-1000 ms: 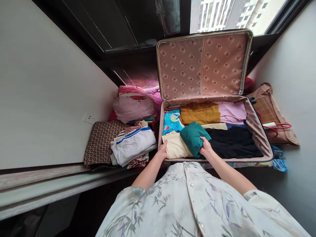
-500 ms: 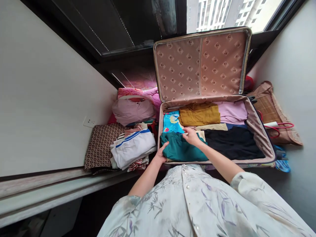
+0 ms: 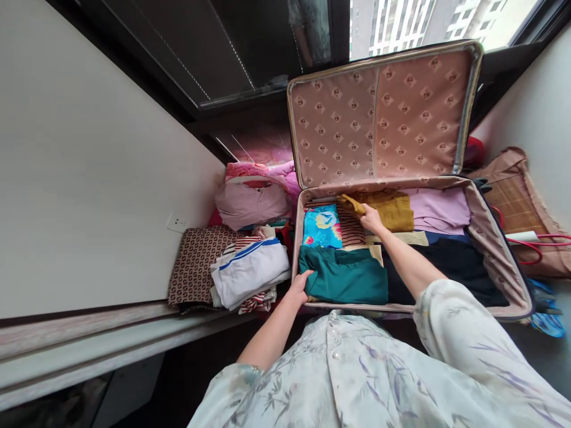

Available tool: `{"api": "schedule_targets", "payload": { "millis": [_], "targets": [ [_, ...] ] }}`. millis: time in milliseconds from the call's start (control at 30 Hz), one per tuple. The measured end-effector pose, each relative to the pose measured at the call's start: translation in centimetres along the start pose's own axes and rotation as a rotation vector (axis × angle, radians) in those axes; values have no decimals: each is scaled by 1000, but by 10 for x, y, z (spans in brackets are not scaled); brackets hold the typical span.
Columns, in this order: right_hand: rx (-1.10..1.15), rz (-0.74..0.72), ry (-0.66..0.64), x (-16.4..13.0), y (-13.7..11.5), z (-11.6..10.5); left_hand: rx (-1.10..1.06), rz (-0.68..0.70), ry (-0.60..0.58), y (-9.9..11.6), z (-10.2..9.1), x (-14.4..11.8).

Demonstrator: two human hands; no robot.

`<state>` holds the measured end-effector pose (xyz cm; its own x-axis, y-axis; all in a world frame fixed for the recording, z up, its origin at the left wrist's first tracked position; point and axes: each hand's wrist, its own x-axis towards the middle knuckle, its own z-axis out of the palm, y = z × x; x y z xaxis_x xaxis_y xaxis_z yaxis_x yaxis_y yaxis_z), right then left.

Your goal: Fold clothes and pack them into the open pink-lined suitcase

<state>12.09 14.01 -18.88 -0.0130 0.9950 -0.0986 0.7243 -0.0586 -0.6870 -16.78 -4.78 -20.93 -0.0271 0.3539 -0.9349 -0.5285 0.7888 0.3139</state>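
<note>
An open suitcase (image 3: 520, 279) holds folded clothes. My right hand (image 3: 370, 219) pinches the left end of a mustard folded garment (image 3: 397, 211), raising and bending that end. Brown striped cloth (image 3: 352, 229) shows beneath it. At the front left corner, my left hand (image 3: 301, 288) grips the left edge of a teal folded garment (image 3: 348, 276), thumb on top and the other fingers hidden. Between the two lies a bright blue flowered garment (image 3: 322, 226), touched by neither hand. Pink-lilac folded clothing (image 3: 439, 209) and a black garment (image 3: 455, 264) fill the right side.
The patterned lid (image 3: 383, 119) leans up against the window. Left of the suitcase are stacked white clothes (image 3: 252, 270), a brown patterned cushion (image 3: 196, 261) and a pink bundle (image 3: 252, 202). On the right lies a brown checked bag (image 3: 526, 196) beside red cable (image 3: 553, 241).
My right hand has moved from the teal garment up and away to the mustard one and lifted its left end, uncovering striped cloth. My left hand stays at the teal garment. The view has shifted slightly.
</note>
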Motion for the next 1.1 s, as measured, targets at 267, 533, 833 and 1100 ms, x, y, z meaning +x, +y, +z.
{"api": "schedule_targets", "payload": {
  "millis": [267,533,833,1100],
  "targets": [
    [23,-239,11,-128,-42,-36,-85,-9,-121,5,0,-12],
    [158,-190,-586,-183,-52,56,99,104,-242,4,1,-13],
    [-190,93,92,-47,71,-56,166,94,-58,3,2,-9],
    [-229,143,167,8,134,-66,171,111,-41,2,3,-10]
  ]
}}
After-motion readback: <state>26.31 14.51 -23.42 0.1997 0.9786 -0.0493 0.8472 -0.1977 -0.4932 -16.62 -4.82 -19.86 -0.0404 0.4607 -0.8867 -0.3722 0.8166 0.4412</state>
